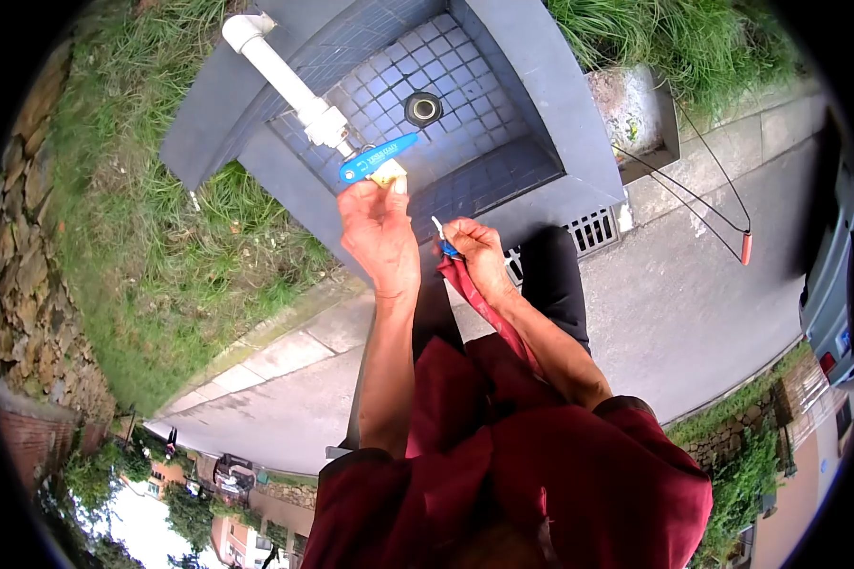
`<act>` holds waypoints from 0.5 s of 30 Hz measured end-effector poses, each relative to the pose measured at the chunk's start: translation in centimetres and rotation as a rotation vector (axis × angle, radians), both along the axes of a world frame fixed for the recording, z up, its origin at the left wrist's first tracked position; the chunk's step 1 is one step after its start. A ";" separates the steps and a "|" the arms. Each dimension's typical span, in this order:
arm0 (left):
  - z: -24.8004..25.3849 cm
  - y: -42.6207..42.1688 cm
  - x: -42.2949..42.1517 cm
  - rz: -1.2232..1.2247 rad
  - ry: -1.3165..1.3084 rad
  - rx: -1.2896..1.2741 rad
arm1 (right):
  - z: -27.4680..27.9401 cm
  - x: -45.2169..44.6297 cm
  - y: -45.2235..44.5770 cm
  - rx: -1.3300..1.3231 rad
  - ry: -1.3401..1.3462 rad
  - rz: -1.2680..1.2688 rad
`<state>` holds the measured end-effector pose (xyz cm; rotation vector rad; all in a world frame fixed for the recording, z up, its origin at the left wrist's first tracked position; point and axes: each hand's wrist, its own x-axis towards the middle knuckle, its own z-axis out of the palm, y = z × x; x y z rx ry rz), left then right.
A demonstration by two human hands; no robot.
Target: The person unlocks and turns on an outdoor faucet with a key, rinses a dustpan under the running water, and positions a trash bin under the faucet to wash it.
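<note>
A tap with a long blue lever (380, 158) and a yellowish body (388, 173) is at the lower end of a white pipe (289, 83). My left hand (381, 232) is closed, its thumb and fingers pinching the tap's body below the lever. Whether the tap is joined to the pipe I cannot tell. To the right and lower, my right hand (479, 256) is closed around a small blue item (449, 249) with a thin white tip. A red strip of cloth (479, 302) hangs from that hand toward my clothing.
Below the pipe lies a grey tiled basin (489, 90) with a round drain (423, 109). Grass (161, 218) grows on the left. A metal grate (593, 230) sits by the basin's right corner. A wire loop with a red grip (746, 248) rests on the paving at right.
</note>
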<state>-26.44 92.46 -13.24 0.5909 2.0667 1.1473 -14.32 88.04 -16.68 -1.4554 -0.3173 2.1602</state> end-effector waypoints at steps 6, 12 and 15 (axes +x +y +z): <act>-0.6 1.9 2.4 0.401 -0.232 0.271 | 1.4 7.5 0.5 -0.033 0.067 -0.130; 0.0 2.3 3.5 0.477 -0.093 0.255 | 3.4 16.4 0.7 -0.065 0.033 -0.157; 0.9 2.6 4.0 0.205 0.530 -0.015 | 3.6 19.2 1.1 0.073 -0.053 -0.040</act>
